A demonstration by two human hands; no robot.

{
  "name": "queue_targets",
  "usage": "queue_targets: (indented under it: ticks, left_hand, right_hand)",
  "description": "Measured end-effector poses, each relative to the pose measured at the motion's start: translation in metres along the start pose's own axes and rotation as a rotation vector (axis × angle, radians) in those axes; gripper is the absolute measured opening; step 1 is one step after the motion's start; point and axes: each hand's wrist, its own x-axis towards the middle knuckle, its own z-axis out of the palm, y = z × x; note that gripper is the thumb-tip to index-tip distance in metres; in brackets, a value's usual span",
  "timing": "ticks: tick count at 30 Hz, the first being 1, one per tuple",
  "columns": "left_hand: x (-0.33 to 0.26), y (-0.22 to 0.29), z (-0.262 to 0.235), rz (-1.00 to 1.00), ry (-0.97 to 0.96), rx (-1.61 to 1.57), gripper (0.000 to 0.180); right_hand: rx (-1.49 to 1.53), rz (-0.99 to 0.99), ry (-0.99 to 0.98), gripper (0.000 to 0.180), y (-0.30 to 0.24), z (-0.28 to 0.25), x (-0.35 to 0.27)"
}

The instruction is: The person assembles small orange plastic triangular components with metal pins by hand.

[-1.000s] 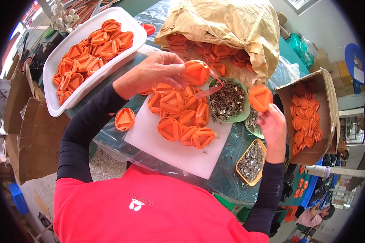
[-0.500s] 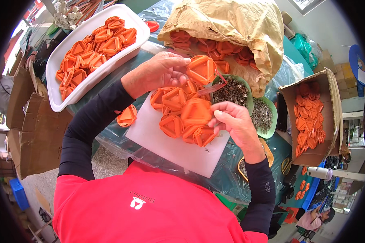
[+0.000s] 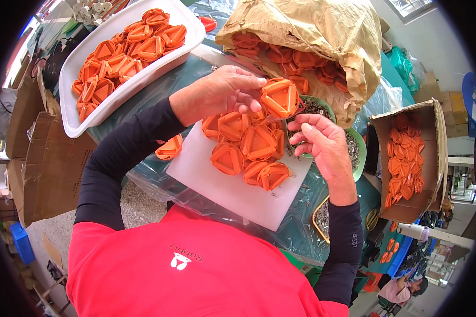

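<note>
My left hand [image 3: 225, 95] is closed on an orange plastic piece [image 3: 279, 98], round with a raised triangular frame, held by its left edge above the pile. A thin dark-red item shows partly behind that piece; its kind cannot be made out. My right hand [image 3: 325, 150] is just right of the pile, fingers loosely curled and apart, nothing visible in them. Beneath both hands, several like orange pieces [image 3: 258, 142] are heaped on a white board [image 3: 238, 201]. Another orange piece [image 3: 169, 148] lies left of the board.
A white tub [image 3: 71, 113] of orange pieces stands at the left back. More spill from a brown paper sack [image 3: 312, 26] behind and fill a cardboard box [image 3: 436, 153] at right. Green bowls [image 3: 360, 158] with small dark and grey parts sit beside my right hand.
My right hand has let go of an orange piece onto the pile and moved right, away from it. My left hand has shifted slightly right with its piece.
</note>
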Motion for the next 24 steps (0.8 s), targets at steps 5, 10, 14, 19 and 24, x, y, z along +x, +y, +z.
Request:
queue_targets:
  ticks: [5, 10, 14, 19, 24]
  left_hand:
    - [-0.011, 0.003, 0.002, 0.030, 0.108, 0.072, 0.022]
    - [-0.037, 0.022, 0.021, 0.389, 0.293, 0.771, 0.021]
    - [-0.063, 0.029, 0.024, 0.713, 0.099, 1.585, 0.008]
    - [-0.084, 0.018, 0.033, 0.369, -0.190, 1.926, 0.010]
    - [-0.078, 0.013, 0.031, 0.218, -0.301, 1.879, 0.007]
  right_hand:
    - [-0.376, -0.162, 0.207, 0.018, -0.005, -0.019, 0.029]
    - [-1.050, -0.409, 0.437, 0.015, -0.002, -0.064, 0.080]
    - [-1.372, -0.417, 0.376, 0.023, -0.003, -0.055, 0.112]
    - [-1.559, -0.058, 0.491, 0.037, 0.011, -0.066, 0.156]
    - [-1.390, -0.014, 0.460, 0.024, 0.013, -0.073, 0.162]
